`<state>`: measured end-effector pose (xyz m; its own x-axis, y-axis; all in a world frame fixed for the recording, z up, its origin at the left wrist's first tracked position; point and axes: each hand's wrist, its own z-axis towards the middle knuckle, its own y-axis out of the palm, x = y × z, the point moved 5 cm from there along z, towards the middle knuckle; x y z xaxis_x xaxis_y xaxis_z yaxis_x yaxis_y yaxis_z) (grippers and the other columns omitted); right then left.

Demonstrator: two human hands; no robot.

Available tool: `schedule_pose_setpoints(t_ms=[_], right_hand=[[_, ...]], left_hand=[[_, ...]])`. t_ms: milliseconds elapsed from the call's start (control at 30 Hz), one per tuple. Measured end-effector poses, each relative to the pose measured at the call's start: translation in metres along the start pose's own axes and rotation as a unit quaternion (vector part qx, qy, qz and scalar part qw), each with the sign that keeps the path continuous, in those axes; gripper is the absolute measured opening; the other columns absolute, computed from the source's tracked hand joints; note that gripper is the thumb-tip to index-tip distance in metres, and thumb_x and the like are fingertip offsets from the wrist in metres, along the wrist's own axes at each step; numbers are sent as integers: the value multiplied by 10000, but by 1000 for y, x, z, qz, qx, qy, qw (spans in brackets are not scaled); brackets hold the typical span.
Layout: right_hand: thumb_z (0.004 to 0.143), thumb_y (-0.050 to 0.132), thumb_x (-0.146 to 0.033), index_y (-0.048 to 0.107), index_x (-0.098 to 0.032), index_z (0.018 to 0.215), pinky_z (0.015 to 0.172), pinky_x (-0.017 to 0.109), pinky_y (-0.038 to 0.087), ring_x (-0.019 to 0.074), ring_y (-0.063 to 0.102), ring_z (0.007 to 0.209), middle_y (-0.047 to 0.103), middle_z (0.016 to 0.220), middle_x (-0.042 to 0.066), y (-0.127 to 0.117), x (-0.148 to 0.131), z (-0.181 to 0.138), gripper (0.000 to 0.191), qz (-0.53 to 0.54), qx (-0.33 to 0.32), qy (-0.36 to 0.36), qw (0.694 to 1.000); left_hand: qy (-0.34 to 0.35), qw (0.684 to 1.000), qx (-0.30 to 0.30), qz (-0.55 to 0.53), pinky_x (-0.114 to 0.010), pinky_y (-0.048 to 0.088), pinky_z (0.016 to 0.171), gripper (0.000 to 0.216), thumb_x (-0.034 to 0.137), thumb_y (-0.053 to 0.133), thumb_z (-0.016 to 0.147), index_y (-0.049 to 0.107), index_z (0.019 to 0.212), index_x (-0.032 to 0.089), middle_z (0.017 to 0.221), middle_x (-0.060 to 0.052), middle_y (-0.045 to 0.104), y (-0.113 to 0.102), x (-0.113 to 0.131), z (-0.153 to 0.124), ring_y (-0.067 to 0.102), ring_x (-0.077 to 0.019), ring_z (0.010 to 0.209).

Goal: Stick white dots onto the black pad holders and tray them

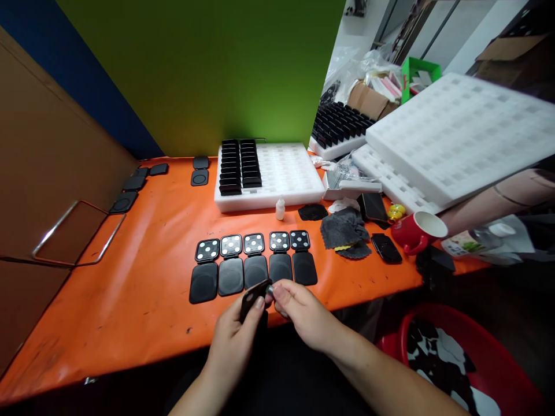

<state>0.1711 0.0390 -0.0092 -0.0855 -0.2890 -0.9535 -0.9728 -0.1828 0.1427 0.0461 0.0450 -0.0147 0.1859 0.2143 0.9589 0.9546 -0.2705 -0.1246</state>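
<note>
My left hand point(236, 335) is closed around a small black hinged case point(254, 294), held just over the near edge of the orange table point(143, 289). My right hand point(299, 312) pinches a tiny silver piece point(269, 289) against the top of that case. Just beyond my hands lies a row of several open black cases point(254, 263), their upper halves showing white dots. Farther back a white foam tray point(271, 173) holds two columns of black cases at its left end.
A small white bottle point(280, 208), grey cloths point(344, 231), a red mug point(416, 231) and more foam trays point(459, 133) sit to the right. Loose black cases point(134, 185) lie at the back left near a wire frame point(78, 234). A red basin point(455, 358) stands below right.
</note>
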Motion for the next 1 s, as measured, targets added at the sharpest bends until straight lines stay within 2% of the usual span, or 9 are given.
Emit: schedule_pose_setpoints(t_ms=[100,233,367,500,633,767,833,900,1000], right_hand=[[886,355,-441,509,-164,744,608,231,336,104,394,649,435,677,-14,1,-1,-4,347,-49,24,-13,998],[876,377,-447,503,-167,741,649,240,350,113,414,693,463,726,-6,5,1,-11,335,-11,12,12,1000],[836,448,-468,526,-159,747,578,212,331,93,401,624,457,684,-14,11,9,-20,331,115,-26,94,989],[774,555,-396,499,-153,725,452,171,178,46,251,482,358,590,-55,14,21,-24,254,252,19,157,955],[735,605,-359,444,-160,676,456,174,172,44,252,471,328,561,-65,19,31,-25,263,336,63,157,926],[768,580,-398,438,-156,664,452,183,162,44,231,462,310,540,-66,20,30,-25,300,343,46,131,929],[808,511,-452,449,-157,672,444,188,154,48,192,449,256,518,-75,19,25,-25,331,354,22,122,927],[839,436,-484,456,-159,683,442,192,158,53,170,448,219,517,-78,18,19,-24,362,369,5,116,922],[853,423,-442,486,-150,737,448,190,165,52,198,464,265,552,-64,19,15,-24,320,350,-25,143,925]], left_hand=[[130,979,5,156,-300,444,868,300,256,472,842,558,1127,219,1120,-65,607,-4,12,-9,565,-190,1009],[269,897,-19,351,-261,474,822,431,157,489,808,464,1232,234,1113,-70,605,-3,23,-26,583,-175,970],[327,826,-38,458,-291,517,763,462,140,470,782,448,1241,184,1078,-102,624,3,31,-38,614,-207,914],[346,805,-37,481,-305,530,750,443,132,439,795,449,1236,168,1065,-116,633,9,35,-42,621,-215,907],[323,831,-47,450,-302,522,769,475,100,436,775,447,1245,173,1084,-117,622,11,30,-40,616,-212,916],[264,903,-79,329,-287,481,825,457,98,423,794,466,1230,225,1113,-86,604,10,26,-31,586,-188,966],[179,955,-64,228,-279,475,801,322,169,438,824,548,1123,215,1029,-71,632,3,21,-21,593,-181,919],[48,993,-17,107,-266,486,683,197,283,478,824,609,923,173,842,-51,652,-7,11,-10,606,-174,770],[-82,994,40,-52,-234,446,552,234,381,554,769,574,741,150,661,-1,601,-16,-4,-2,558,-141,612]])
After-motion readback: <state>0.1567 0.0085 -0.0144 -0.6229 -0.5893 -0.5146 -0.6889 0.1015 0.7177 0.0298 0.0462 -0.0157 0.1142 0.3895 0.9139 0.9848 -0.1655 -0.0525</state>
